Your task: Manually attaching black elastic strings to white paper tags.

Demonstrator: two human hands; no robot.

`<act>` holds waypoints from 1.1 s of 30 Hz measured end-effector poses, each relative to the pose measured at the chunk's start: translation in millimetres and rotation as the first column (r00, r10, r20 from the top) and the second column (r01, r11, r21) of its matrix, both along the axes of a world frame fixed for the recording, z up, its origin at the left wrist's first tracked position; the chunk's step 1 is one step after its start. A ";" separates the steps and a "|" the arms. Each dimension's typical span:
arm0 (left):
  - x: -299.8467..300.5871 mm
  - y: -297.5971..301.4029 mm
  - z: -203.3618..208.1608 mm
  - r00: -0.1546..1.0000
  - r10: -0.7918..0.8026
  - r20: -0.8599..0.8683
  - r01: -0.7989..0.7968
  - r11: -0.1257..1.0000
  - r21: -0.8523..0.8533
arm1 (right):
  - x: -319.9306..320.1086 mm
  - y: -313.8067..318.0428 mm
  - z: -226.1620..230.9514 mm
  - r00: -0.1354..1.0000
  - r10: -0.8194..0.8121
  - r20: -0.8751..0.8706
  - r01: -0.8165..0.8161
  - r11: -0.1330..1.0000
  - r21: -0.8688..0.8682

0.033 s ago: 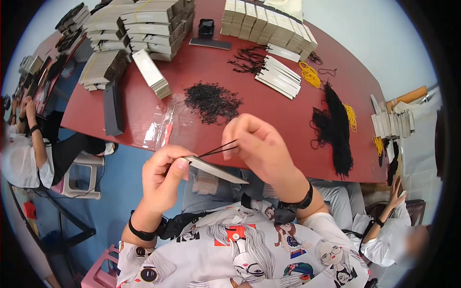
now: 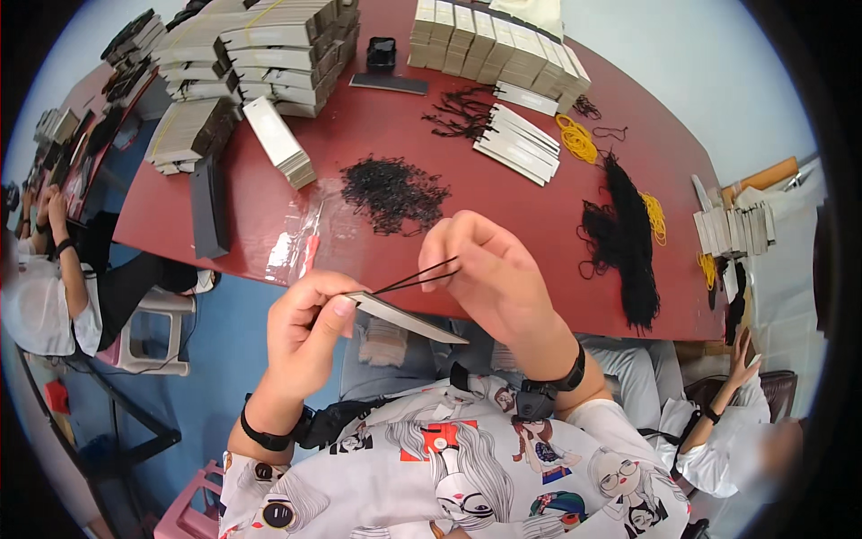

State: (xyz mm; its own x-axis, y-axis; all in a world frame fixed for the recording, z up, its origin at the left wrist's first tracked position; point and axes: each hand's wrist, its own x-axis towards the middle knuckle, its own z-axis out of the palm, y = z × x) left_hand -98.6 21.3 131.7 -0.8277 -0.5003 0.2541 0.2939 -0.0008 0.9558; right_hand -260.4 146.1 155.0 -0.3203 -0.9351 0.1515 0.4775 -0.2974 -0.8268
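Observation:
Just beyond my lap, my left hand (image 2: 310,328) pinches one end of a thin, flat hang tag (image 2: 409,322) between thumb and fingers. A black cord (image 2: 413,278) comes out of that end in two strands. My right hand (image 2: 494,274) is closed on the cord's far end and holds it taut, up and to the right of the tag. Past my hands on the table lies a loose heap of small black pieces (image 2: 393,193). Farther right, several white tags (image 2: 516,144) lie fanned out with black cords at one end.
Tall stacks of tags (image 2: 278,54) stand at the back left, and banded rows (image 2: 494,45) at the back. A black cord bundle (image 2: 628,242) and yellow rubber bands (image 2: 576,139) lie on the right of the red table (image 2: 530,234). Other people sit at both sides.
My right hand has moved slightly to the right and away from the tag. The cord between my hands shows a longer, wider loop. My left hand has stayed almost still.

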 end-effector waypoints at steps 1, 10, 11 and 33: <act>-4.8 2.9 3.0 0.999 -0.010 0.040 0.008 0.999 0.046 | -3.9 4.5 -0.5 0.989 0.062 0.136 -0.054 0.996 -0.065; -44.9 17.9 5.6 0.943 -0.251 -0.218 0.329 0.800 0.501 | -26.5 27.4 -10.7 0.787 0.311 0.533 -0.041 0.888 -0.457; -46.5 19.0 7.5 0.951 -0.256 -0.172 0.307 0.832 0.462 | -27.0 30.5 -11.1 0.850 0.209 0.484 -0.005 0.921 -0.389; -73.7 13.8 38.9 0.973 -0.178 0.145 0.210 0.944 -0.255 | -44.3 31.4 33.7 0.993 -0.069 -0.097 0.080 0.991 0.112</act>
State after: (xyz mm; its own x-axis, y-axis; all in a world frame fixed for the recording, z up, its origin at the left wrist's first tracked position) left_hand -172.3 35.1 170.6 -0.9342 -0.2544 0.2503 0.1983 0.2132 0.9567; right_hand -304.7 177.5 188.6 -0.3791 -0.9222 0.0765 0.3772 -0.2295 -0.8972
